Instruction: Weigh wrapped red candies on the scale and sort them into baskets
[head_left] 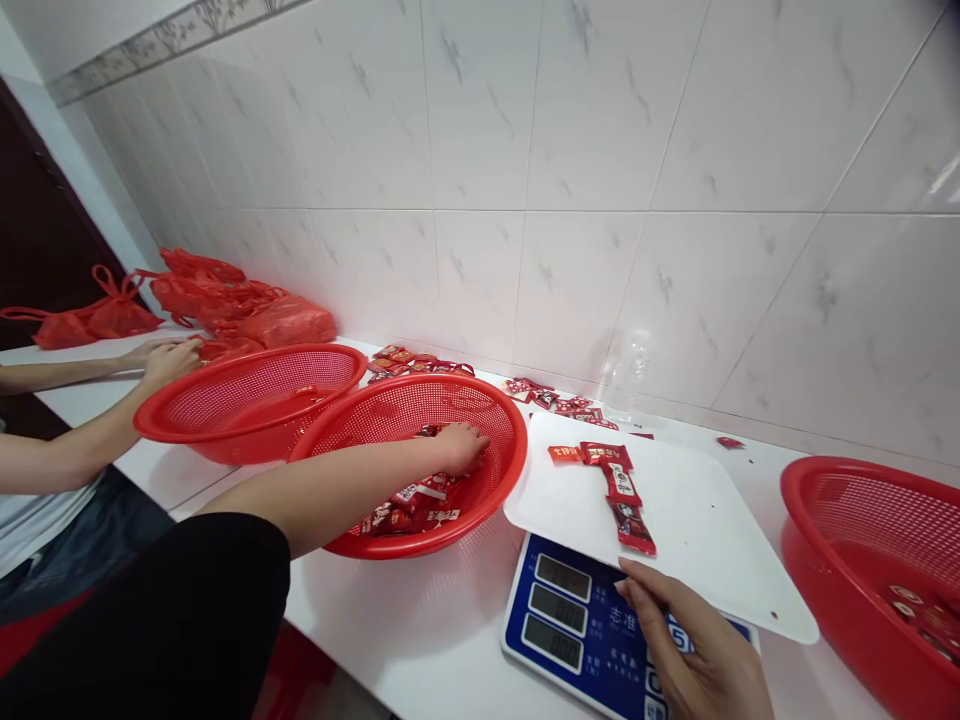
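Observation:
My left hand reaches into the middle red plastic basket, near its right inner side. Its fingers curl downward and their tips are hidden, so I cannot make out what they grip. Red-wrapped candies lie in the basket below my wrist. My right hand is over the blue scale, thumb and index finger stretched toward the front rim of the white tray; nothing shows between them. Several small red packets form a bent row on that tray, which sits atop the scale.
Another red basket stands left, beside a co-worker's hands. Tied red bags are piled behind. Loose packets lie along the tiled wall near a clear plastic object. A third red basket stands at right.

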